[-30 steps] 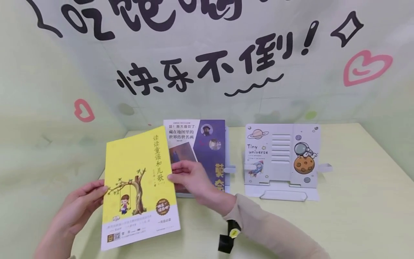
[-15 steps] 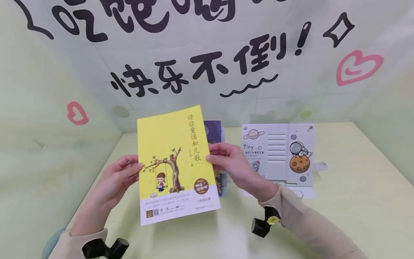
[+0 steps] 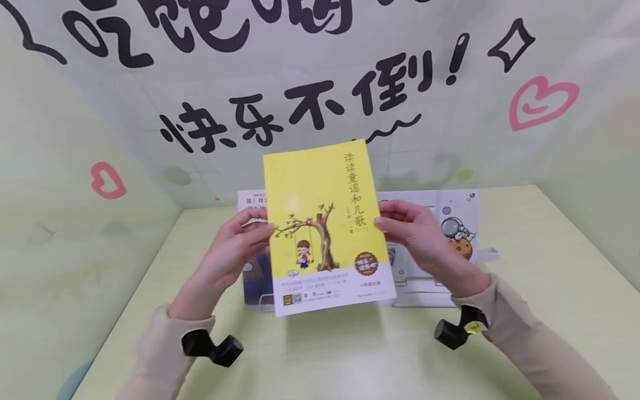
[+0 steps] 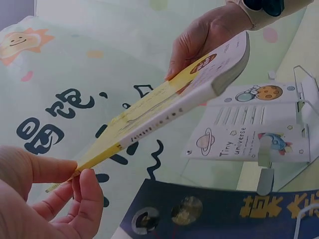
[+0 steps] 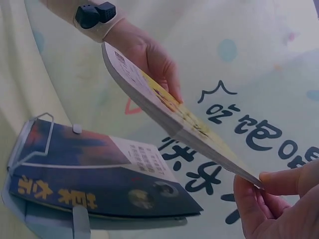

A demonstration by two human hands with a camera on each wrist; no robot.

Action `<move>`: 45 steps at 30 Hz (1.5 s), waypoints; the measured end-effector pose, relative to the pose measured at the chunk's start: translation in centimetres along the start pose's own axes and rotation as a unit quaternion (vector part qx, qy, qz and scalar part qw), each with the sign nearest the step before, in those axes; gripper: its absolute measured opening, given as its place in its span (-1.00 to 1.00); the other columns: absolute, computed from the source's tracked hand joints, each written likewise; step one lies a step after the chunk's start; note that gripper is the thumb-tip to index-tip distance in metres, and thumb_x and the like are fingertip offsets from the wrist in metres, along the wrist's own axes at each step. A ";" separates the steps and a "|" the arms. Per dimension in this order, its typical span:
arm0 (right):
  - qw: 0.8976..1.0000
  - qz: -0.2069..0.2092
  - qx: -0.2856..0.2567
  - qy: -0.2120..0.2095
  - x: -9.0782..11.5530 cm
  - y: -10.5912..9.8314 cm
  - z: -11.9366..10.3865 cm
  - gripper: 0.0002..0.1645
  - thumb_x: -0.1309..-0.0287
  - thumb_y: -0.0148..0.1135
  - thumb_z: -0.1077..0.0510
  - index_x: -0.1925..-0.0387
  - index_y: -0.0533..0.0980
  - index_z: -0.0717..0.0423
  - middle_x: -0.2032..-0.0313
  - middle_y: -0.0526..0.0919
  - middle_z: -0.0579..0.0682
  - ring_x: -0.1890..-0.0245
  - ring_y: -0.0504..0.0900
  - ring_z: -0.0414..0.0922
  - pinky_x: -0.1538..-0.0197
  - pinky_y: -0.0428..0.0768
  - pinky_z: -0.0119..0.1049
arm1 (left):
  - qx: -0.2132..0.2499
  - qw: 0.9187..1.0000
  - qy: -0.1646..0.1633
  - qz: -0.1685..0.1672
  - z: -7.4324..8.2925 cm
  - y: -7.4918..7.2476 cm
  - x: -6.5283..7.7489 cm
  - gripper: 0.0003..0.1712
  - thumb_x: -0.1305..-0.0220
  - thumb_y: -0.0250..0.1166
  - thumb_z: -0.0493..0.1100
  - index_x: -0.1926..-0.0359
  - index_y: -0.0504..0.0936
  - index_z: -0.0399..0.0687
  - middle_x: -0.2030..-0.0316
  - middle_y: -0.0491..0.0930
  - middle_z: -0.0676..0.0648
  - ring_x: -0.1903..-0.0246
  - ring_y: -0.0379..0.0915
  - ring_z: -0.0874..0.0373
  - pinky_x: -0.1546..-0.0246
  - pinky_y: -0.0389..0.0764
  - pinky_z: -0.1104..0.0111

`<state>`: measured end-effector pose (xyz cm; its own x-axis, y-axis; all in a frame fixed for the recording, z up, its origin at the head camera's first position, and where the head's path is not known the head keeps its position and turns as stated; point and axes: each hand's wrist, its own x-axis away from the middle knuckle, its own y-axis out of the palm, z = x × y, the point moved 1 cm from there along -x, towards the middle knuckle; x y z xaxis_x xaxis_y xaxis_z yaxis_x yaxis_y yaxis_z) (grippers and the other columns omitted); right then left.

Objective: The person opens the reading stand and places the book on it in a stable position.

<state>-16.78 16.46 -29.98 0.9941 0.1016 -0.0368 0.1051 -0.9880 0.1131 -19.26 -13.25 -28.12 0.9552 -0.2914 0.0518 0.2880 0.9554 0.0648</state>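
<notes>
A yellow book point(image 3: 320, 189) with a tree and a child on a swing hangs in the air, cover facing me and slightly tilted. My left hand point(image 3: 235, 250) pinches its left edge between thumb and fingers. Its right edge is gripped by my right hand point(image 3: 425, 233) in the same way. Behind it a dark blue and white book point(image 5: 99, 169) rests on a bookstand point(image 5: 20, 204), mostly covered by the yellow book in the head view. To the right stands a white "Tiny universe" bookstand point(image 4: 239, 124), partly hidden by my right hand in the head view.
Both stands sit on a pale wooden table point(image 3: 330, 361). A printed cloth backdrop point(image 3: 200, 83) with black lettering and pink hearts rises behind and at the sides. Small black cameras are worn on both wrists.
Both hands have carried the yellow book rightward and upward, from left of the blue book to in front of the gap between the two stands. The grip looks the same.
</notes>
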 end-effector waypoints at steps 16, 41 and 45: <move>0.996 0.063 -0.028 -0.050 1.2 -8.4 -2.2 -0.81 -0.11 0.26 0.31 0.24 0.63 0.02 0.29 0.66 -0.07 0.32 0.64 -0.21 0.20 0.61 -0.41 | 0.018 1.000 0.022 -0.011 0.4 8.6 -6.0 -0.80 -0.20 0.18 -0.45 0.16 0.46 -0.21 0.44 0.57 -0.01 0.53 0.52 0.21 0.44 0.59 0.46; 0.978 0.180 -0.027 -0.100 -0.3 -14.7 1.1 -0.81 0.01 0.33 0.40 0.36 0.66 0.08 0.43 0.68 -0.12 0.41 0.62 -0.27 0.29 0.60 -0.49 | -0.109 0.991 0.068 0.028 -3.6 15.6 -12.4 -0.85 -0.14 0.29 -0.39 0.26 0.53 -0.21 0.44 0.55 -0.11 0.57 0.47 0.18 0.50 0.60 0.39; 0.969 0.201 0.109 -0.089 0.0 -14.9 1.6 -0.83 -0.06 0.28 0.37 0.25 0.61 0.20 0.44 0.64 -0.26 0.41 0.59 -0.34 0.29 0.58 -0.54 | -0.135 0.988 0.066 0.029 -4.3 15.7 -12.5 -0.86 -0.13 0.30 -0.40 0.29 0.53 -0.22 0.47 0.53 -0.09 0.56 0.44 0.19 0.51 0.59 0.40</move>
<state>-18.36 31.03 -33.22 0.9316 -0.2992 -0.2064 -0.3168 -0.9467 -0.0577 -26.40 5.57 -31.99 0.9659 -0.2448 -0.0837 0.2238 0.9530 -0.2043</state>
